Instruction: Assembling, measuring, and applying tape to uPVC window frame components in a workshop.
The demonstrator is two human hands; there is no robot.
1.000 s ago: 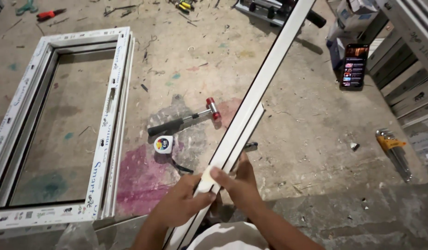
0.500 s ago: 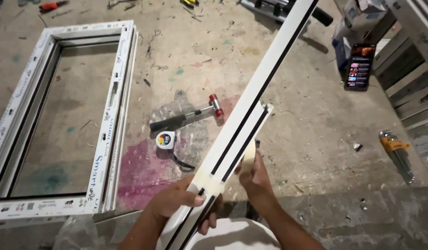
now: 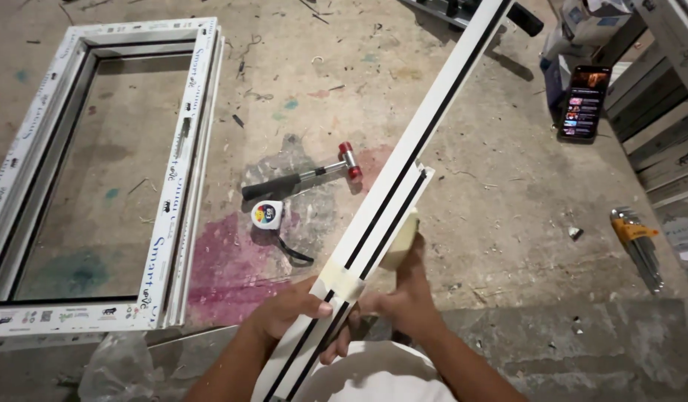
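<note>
two hands of yours meet at the near end of a long white window profile (image 3: 403,179) with two black seal lines running along it. your left hand (image 3: 295,313) is closed around the profile from the left side, fingers curled under its edge just below a band of pale masking tape (image 3: 342,281) wrapped across it. your right hand (image 3: 407,301) grips it from the right, thumb side up, and also holds a pale tape roll (image 3: 401,240) pressed against the profile's right edge, just above the knuckles. from your hands the profile slants up and away to the right, crossing the whole concrete floor (image 3: 478,193) to the top of the view; a shorter white strip lies against its right side and ends a little beyond the roll.

left of the profile, well clear of your hands, a hammer (image 3: 303,179) with a black grip and red head lies on the floor, and a small round tape measure (image 3: 267,214) sits just beside its handle, over a pink stain. farther left a white window frame (image 3: 176,186) lies flat. to the right, a phone (image 3: 582,103) with a lit screen leans near stacked profiles, and a set of hex keys (image 3: 638,242) lies near the right edge.
</note>
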